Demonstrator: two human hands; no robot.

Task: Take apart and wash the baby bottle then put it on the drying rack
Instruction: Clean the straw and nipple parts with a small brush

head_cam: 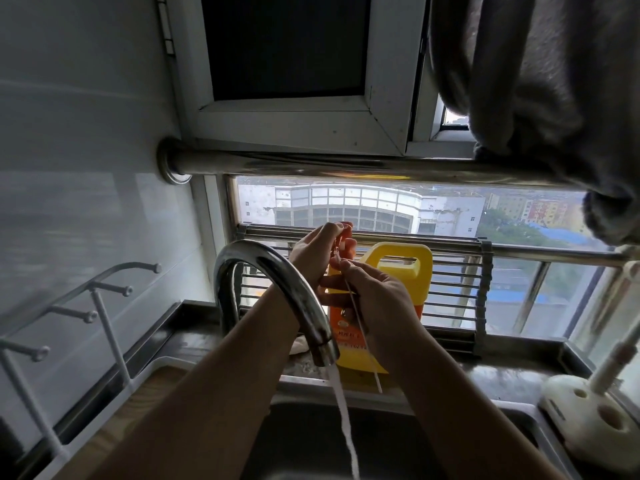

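Both hands are raised above the faucet (277,271), in front of the window. My left hand (317,252) pinches a small pale part (338,249) between its fingertips; what the part is cannot be told. My right hand (379,299) pinches a thin white rod (363,332), a straw or a slim brush. The rod's upper end meets the small part and its lower end hangs down past my wrist. The bottle's body is not visible. A white peg drying rack (100,306) stands on the counter at the left.
Water (343,414) runs from the faucet into the dark sink (311,441). A yellow detergent jug (398,271) stands behind my hands on the ledge. At the right stands a white holder (585,417). A grey towel (554,81) hangs over a steel bar (346,164).
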